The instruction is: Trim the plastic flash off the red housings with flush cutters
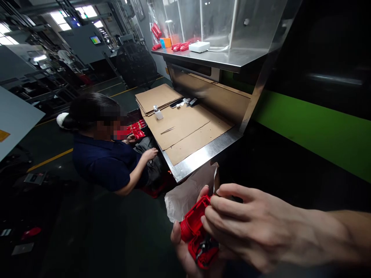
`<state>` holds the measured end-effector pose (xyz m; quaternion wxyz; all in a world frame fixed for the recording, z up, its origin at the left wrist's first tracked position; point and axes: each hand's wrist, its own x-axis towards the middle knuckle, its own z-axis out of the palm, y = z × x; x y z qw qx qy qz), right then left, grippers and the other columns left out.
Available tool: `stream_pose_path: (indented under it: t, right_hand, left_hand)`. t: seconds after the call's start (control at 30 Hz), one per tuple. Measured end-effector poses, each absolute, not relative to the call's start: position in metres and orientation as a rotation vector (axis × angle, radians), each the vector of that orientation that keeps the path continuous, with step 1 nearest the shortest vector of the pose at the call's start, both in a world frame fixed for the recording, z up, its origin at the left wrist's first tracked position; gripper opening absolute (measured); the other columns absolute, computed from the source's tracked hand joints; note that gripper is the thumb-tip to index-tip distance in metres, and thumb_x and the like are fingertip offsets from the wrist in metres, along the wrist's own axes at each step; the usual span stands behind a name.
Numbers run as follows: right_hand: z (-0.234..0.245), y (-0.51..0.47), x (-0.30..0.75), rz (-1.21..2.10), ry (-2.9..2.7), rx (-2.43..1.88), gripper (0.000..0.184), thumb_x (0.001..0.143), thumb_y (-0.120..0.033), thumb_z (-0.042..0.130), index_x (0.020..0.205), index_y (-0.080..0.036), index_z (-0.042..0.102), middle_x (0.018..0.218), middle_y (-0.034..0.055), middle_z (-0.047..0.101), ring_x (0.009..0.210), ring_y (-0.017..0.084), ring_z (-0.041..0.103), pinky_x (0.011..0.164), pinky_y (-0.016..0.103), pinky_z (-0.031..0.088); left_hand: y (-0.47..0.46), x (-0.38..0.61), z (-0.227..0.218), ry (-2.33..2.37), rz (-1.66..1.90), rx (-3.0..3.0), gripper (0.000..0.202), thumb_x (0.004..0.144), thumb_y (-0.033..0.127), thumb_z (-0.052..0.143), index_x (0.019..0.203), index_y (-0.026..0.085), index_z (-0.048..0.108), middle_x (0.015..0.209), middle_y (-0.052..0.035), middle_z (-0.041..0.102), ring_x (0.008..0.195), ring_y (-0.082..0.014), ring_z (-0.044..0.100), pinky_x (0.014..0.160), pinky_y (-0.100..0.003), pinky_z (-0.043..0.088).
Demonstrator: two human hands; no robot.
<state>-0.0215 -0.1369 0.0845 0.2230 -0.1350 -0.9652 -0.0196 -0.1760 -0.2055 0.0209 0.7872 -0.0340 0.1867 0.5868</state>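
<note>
Low in the head view, an opened red plastic case (191, 224) rests in my left hand (184, 253), which is cupped round it from below with the thumb along its side. A threaded round neck shows at the left end of the case, and dark and metal parts sit in its lower half. My right hand (249, 222) comes in from the right with bent fingers closed on the upper right part of the case. Its fingertips hide that part, so anything small between them cannot be made out. Just behind the case is a crumpled whitish bag (185, 193).
A metal-edged bench (199, 154) covered with cardboard carries tweezers (168, 130), a small bottle (158, 113) and stacked cardboard (159, 96). Above it, a metal shelf (226, 58) holds red parts and a white box (199, 46). A seated co-worker (107, 162) handles red parts at left.
</note>
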Motion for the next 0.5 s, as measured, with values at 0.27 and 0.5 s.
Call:
stream_pose_path:
  t: [0.27, 0.5]
  right_hand:
    - [0.084, -0.137, -0.024, -0.03, -2.664, -0.37, 0.021, 0.099, -0.029, 0.054, 0.098, -0.016, 0.07, 0.109, 0.0057, 0.071, 0.102, 0.021, 0.059, 0.1, 0.041, 0.049]
    - [0.093, -0.136, -0.022, -0.038, -2.704, -0.372, 0.027, 0.103, -0.027, 0.047, 0.102, -0.014, 0.071, 0.105, 0.0052, 0.072, 0.097, 0.019, 0.058, 0.098, 0.039, 0.049]
  left_hand:
    - [-0.206, -0.172, 0.017, 0.279, 1.266, -0.167, 0.037, 0.081, 0.058, 0.07, 0.085, 0.022, 0.081, 0.087, -0.0066, 0.076, 0.097, -0.015, 0.07, 0.091, -0.023, 0.052]
    - [-0.209, -0.17, 0.021, 0.193, 1.292, -0.374, 0.047, 0.076, 0.044, 0.082, 0.118, 0.023, 0.074, 0.086, 0.0019, 0.078, 0.083, -0.0019, 0.071, 0.083, -0.003, 0.046]
